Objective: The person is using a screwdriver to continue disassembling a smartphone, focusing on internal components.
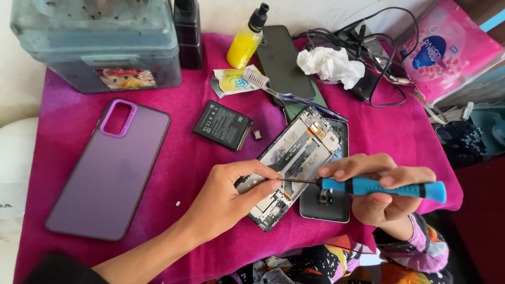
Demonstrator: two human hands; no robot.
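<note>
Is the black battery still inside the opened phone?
No, the black battery lies on the pink cloth, apart from the opened phone that the left hand steadies.

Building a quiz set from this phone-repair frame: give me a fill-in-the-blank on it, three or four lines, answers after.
1. The right hand holds a blue-handled screwdriver with ____ bands on its grip.
2. The left hand pinches the screwdriver's tip over the opened ____ lying on the magenta cloth.
3. The flat black rectangular battery lies between the opened phone and the ____ phone case.
4. The squeeze bottle with a black cap, at the cloth's far edge, is ____.

Missing words: black; phone; purple; yellow
</note>
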